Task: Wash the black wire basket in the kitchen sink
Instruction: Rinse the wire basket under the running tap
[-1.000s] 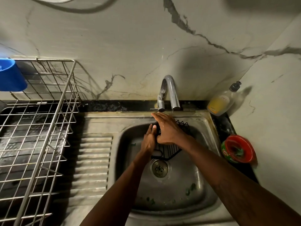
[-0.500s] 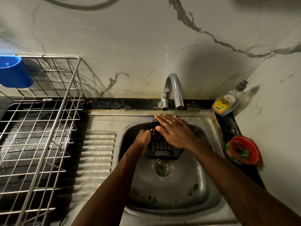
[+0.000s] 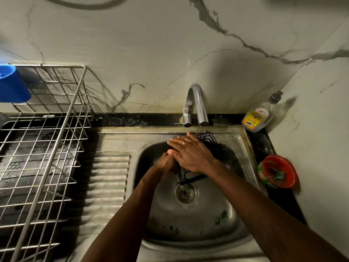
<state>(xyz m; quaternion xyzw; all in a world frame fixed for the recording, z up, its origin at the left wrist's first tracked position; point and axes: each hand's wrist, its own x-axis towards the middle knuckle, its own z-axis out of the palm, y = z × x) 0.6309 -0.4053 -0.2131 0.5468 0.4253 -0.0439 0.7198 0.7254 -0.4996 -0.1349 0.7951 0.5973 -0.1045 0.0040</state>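
Far left: a blue plastic cup (image 3: 13,84) hooked on a silver wire dish rack (image 3: 56,129), beside the ribbed steel drainboard (image 3: 109,186) of the worktop.

Next, inside the stainless steel kitchen sink (image 3: 245,148) and just above its round drain (image 3: 186,192): the left hand (image 3: 167,164), curled round the near-left wires of the black wire basket (image 3: 206,137) and holding it at a tilt. Somewhat blurred, so exact finger placement hard to tell. Lowest corner of the basket close to the drain; touching or not, impossible to say.

Over the basket, the right hand (image 3: 190,154): wet, fingers straight and spread, laid flat across the upper face under a thin stream from the curved chrome tap (image 3: 196,103).

Handling, as a judgement: probably light and stiff — thin coated wire in an open grid, unlikely to bend under a palm. Likely slippery when wet, so best taken by hooking fingers through the grid or round a rim wire, not by squeezing the flat faces. Worth minding the pointed wire loops at the far edge, near the spout. Sensible with 2 hands — 1 to hold, 1 to rub.

Further right, on the dark worktop: a clear dish-soap bottle with yellow label and grey pump (image 3: 256,116), then a round red-and-green tub (image 3: 277,173) with something green inside, perhaps a scrubber.
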